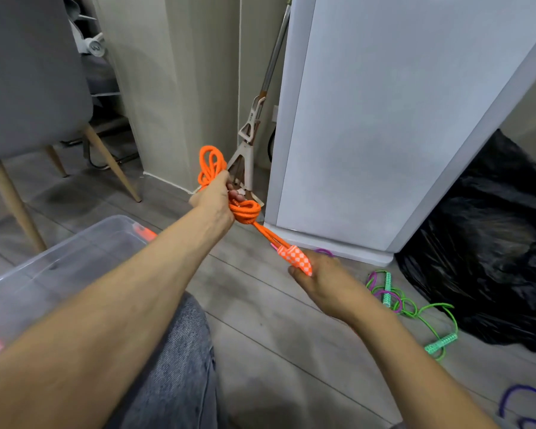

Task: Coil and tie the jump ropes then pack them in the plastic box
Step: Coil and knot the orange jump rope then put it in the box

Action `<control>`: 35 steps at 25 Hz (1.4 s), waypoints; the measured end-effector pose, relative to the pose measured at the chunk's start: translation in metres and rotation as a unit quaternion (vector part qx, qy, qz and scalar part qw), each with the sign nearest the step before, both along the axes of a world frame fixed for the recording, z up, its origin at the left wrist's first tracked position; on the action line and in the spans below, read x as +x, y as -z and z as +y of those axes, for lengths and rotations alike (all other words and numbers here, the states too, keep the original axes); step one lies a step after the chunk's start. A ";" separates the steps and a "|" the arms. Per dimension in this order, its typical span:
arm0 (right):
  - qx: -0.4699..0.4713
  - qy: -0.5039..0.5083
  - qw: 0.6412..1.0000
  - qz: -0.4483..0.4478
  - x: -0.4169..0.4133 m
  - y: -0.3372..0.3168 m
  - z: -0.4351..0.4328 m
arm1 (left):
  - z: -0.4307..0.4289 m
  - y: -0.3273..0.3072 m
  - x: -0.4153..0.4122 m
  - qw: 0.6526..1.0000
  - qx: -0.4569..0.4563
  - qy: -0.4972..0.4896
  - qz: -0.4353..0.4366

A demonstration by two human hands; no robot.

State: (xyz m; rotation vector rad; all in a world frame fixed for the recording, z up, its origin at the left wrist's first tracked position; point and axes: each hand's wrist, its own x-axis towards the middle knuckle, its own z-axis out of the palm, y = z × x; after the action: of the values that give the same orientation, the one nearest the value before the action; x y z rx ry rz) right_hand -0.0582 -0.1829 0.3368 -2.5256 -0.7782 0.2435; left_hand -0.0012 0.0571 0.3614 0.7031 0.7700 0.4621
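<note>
the orange rope (245, 212) is being held in the air above the floor (260, 320), already coiled, with a wrap cinching round its middle. the left hand (217, 193) is gripping the bundle, fingers clamped round the strands, loops sticking up past the knuckles. the right hand (319, 277) is holding the checkered handles (294, 258), fingers closed on them, and the strands between the two hands are running taut, so the knot looks like it is being pulled tight.

judging by this, the rope is coiled and nearly tied, but not yet packed. the box (59, 252) is sitting open, low on the left beside the person's knee; orange bits are showing at its edge, and i cannot tell whether they are latches or a packed rope.

more work is waiting: a green rope (415, 308) is lying loose on the floor to the right, tangled with purple loops, next to a black bag (492, 243), and a purple rope (520, 394) is lying uncoiled at the lower right.
</note>
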 end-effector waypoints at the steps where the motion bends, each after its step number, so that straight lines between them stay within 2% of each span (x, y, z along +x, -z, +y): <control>1: 0.001 0.000 1.000 0.003 -0.002 0.001 -0.001 | -0.004 -0.002 -0.003 1.000 0.019 -0.005 0.004; 3: -0.025 0.007 1.000 0.011 -0.001 0.000 -0.006 | -0.007 -0.010 -0.011 0.998 0.061 -0.006 0.001; 5: -0.093 0.020 0.995 0.019 0.006 -0.005 -0.015 | -0.004 -0.014 -0.018 0.993 0.115 0.006 -0.018; 7: -0.132 0.041 0.990 0.006 0.014 -0.010 -0.025 | -0.006 -0.015 -0.024 0.980 0.195 0.036 -0.025; 10: -0.141 0.109 0.975 -0.133 0.021 -0.018 -0.032 | -0.028 -0.019 -0.028 0.921 0.362 0.141 -0.030; 13: -0.099 0.109 0.957 -0.251 0.025 -0.024 -0.024 | -0.049 -0.024 -0.029 0.876 0.379 0.297 -0.019; 15: -0.106 0.088 0.939 -0.315 0.026 -0.023 -0.020 | -0.058 -0.023 -0.030 0.825 0.423 0.374 -0.015; 19: -0.112 0.073 0.903 -0.408 0.027 -0.025 -0.018 | -0.062 -0.015 -0.034 0.652 0.618 0.439 -0.015; 21: -0.103 0.073 0.894 -0.431 0.028 -0.027 -0.022 | -0.064 -0.023 -0.035 0.588 0.667 0.457 -0.008; 25: -0.051 0.040 0.897 -0.437 0.028 -0.032 0.000 | -0.052 -0.034 -0.048 0.518 0.710 0.476 0.029; 28: -0.040 -0.011 0.902 -0.430 0.030 -0.034 0.044 | -0.016 -0.025 -0.064 0.465 0.778 0.418 0.065; 30: -0.042 -0.047 0.903 -0.424 0.032 -0.030 0.077 | 0.013 -0.011 -0.073 0.453 0.819 0.338 0.099; 32: -0.047 -0.092 0.903 -0.417 0.034 -0.022 0.111 | 0.041 0.003 -0.083 0.467 0.831 0.277 0.124; 35: -0.043 -0.158 0.901 -0.403 0.036 -0.005 0.163 | 0.087 0.025 -0.102 0.490 0.816 0.258 0.164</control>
State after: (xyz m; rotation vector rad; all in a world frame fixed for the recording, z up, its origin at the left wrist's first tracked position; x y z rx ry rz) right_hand -0.0224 -0.0197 0.3422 -2.5389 -1.5098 -0.7353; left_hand -0.1031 0.1438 0.3366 2.8349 0.1507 0.3838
